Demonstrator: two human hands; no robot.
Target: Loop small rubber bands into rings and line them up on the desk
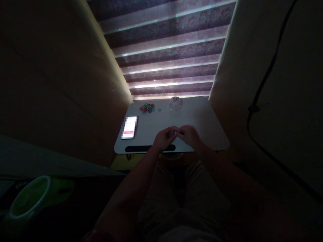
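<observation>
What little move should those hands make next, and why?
Perhaps ease the left hand and right hand slightly apart: their fingertips meet around a small pale item, partly hiding it, and the light over the white table is dim.

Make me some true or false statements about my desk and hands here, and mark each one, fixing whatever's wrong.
1. The left hand and right hand are close together. True.
2. The phone lies right of both hands. False: the phone lies left of them.
3. A small light-blue thing shows between the hands. True.
4. The clear container is on the floor. False: the clear container is on the white table.
5. The colourful pile lies farther back than the phone. True.
6. The green basket is on the table. False: the green basket is off it, lower left.
</observation>
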